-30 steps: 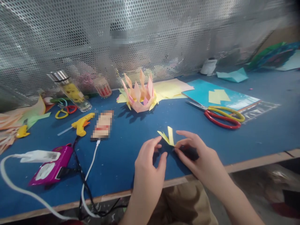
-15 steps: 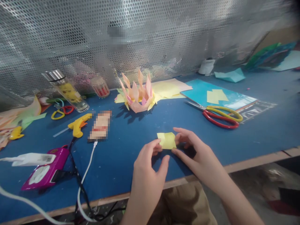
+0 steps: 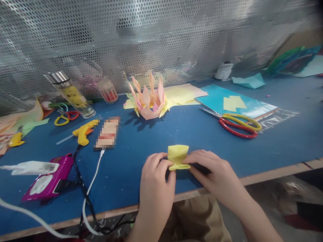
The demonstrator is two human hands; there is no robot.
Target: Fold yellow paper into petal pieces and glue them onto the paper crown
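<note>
A small yellow piece of paper (image 3: 178, 154) is held between both hands above the near part of the blue table. Its lower edge is bent up into a fold. My left hand (image 3: 157, 176) pinches the paper's left side, thumb below and fingers above. On the opposite side my right hand (image 3: 208, 168) grips the lower right corner, its thumb partly hidden. Beyond the hands stands a pink and yellow folded paper flower (image 3: 150, 109) with upright petals.
Large scissors (image 3: 234, 125) with red and yellow handles lie on the right, near a blue book (image 3: 214, 97) bearing yellow paper pieces (image 3: 234, 103). On the left are a yellow glue gun (image 3: 84, 132), a phone (image 3: 108, 133), a purple power strip (image 3: 50, 178), cables and a bottle (image 3: 72, 95).
The paper, flat before, now has its near edge folded up. Both hands have closed in on its lower corners, and the left thumb has come onto the paper.
</note>
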